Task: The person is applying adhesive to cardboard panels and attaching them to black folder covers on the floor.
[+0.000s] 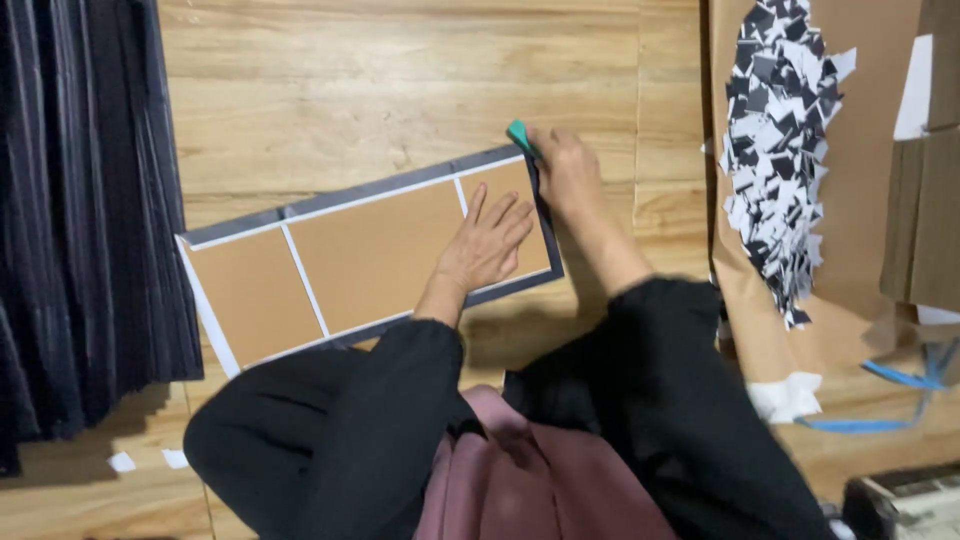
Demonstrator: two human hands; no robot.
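Observation:
A long brown board [370, 255] with white dividing strips and a dark border lies on the wooden floor [400, 90]. My left hand [488, 243] rests flat on its right panel, fingers spread. At the board's far right corner, my right hand [565, 170] grips a small teal tool [520, 135] against the dark edge strip.
A stack of dark sheets [90, 220] stands at the left. To the right lies brown paper [860, 200] with a heap of black and white paper scraps [780, 150], a blue strap [900, 385] and folded cardboard [925, 200]. Small white scraps [145, 460] lie near my knee.

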